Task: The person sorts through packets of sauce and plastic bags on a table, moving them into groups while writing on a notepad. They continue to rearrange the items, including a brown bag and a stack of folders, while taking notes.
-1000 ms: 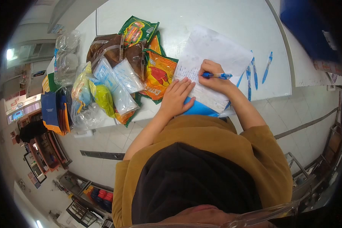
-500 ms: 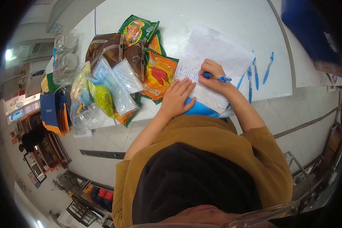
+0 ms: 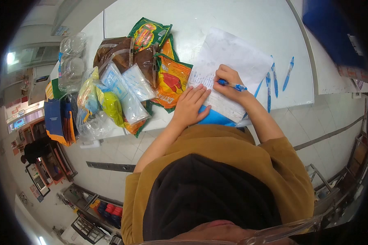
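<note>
My right hand (image 3: 230, 81) is closed around a blue ballpoint pen (image 3: 238, 86) and rests on a white sheet of paper (image 3: 233, 51) with lines of handwriting near its lower left. The pen's tip is hidden by my fingers. My left hand (image 3: 191, 105) lies flat, fingers stretched out, across the paper's lower left edge. Under the paper a blue folder or sheet (image 3: 216, 117) shows at the table's front edge. Just left of my left hand sits an orange and green food packet (image 3: 172, 79).
Several blue pens (image 3: 289, 73) lie right of the paper on the white table (image 3: 249, 16). At left are brown bags (image 3: 145, 63), clear-wrapped packs (image 3: 126, 96), a yellow-green packet (image 3: 110, 107), clear plastic containers (image 3: 72, 67) and dark blue folders (image 3: 55, 120). A person (image 3: 34, 151) is far left.
My right hand and the pen have shifted very slightly, with the pen's rear end tilting a little lower. My left hand keeps its place on the paper.
</note>
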### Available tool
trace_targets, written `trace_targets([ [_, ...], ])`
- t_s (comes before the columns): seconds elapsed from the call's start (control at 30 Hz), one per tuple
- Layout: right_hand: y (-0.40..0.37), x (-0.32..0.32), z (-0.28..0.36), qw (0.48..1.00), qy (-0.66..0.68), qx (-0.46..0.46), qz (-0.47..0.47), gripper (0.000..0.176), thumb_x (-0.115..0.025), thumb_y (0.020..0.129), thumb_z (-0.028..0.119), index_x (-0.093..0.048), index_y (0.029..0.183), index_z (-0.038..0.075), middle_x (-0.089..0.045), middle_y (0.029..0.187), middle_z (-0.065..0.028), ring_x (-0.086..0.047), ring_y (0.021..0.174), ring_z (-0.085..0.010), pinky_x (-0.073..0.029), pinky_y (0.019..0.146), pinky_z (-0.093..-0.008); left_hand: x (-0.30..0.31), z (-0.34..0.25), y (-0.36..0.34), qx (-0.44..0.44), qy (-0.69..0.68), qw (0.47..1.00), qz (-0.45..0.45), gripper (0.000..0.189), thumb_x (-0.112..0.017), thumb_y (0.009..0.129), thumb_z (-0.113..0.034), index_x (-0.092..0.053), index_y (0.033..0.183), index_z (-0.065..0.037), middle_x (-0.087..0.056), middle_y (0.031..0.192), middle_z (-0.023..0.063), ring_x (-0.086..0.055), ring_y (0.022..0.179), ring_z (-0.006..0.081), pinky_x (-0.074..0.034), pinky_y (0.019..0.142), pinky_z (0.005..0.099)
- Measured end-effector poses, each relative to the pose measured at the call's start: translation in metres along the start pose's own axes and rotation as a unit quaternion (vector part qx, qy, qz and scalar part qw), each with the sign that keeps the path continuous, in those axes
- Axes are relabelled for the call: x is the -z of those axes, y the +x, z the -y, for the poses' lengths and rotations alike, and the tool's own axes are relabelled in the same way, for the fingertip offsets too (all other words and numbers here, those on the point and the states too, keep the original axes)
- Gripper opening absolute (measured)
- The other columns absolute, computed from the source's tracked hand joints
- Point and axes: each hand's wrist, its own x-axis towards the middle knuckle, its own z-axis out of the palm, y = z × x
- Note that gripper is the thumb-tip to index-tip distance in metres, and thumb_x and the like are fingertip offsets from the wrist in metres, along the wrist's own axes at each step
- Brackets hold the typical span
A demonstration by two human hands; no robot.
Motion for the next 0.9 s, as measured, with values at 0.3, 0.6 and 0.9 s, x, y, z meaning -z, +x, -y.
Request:
trace_targets([
  [0.3, 0.002, 0.004, -0.007, 0.985, 0.143, -0.083, -0.044, 0.012, -0.065, 0.076, 0.006, -0.054, 0.075, 0.006, -0.055, 0.071, -0.0057, -0.056, 0.065, -0.0163, -0.043, 0.056, -0.0284, 0.001, 0.000, -0.002, -0.003, -0.002, 1.000, -0.003, 0.047, -0.064, 0.082, -0.027, -0.060, 0.124, -0.007, -0.061, 0.123, 0.0108, -0.054, 0.121, 0.0258, -0.038, 0.105, 0.0424],
  [0.6, -0.012, 0.053, 0.044, 0.913, 0.222, -0.207, -0.273, 0.015, -0.063, 0.090, 0.020, -0.056, 0.096, 0.008, -0.048, 0.054, -0.0010, -0.042, 0.043, -0.0076, -0.031, 0.040, -0.0229, 0.001, 0.003, -0.008, -0.039, -0.026, 0.997, -0.062, 0.037, -0.064, 0.079, -0.015, -0.063, 0.116, -0.007, -0.062, 0.117, 0.0115, -0.057, 0.112, 0.0291, -0.043, 0.096, 0.0421],
  [0.9, -0.051, 0.074, 0.027, 0.970, 0.047, 0.021, -0.238, 0.041, -0.055, 0.093, 0.006, -0.047, 0.133, 0.004, -0.062, 0.084, -0.0068, -0.052, 0.063, -0.0073, -0.040, 0.057, -0.0185, 0.023, -0.008, -0.053, -0.008, -0.090, 0.976, -0.197, 0.022, -0.066, 0.073, 0.000, -0.067, 0.095, -0.006, -0.066, 0.094, 0.0109, -0.062, 0.086, 0.0294, -0.048, 0.076, 0.0390],
])
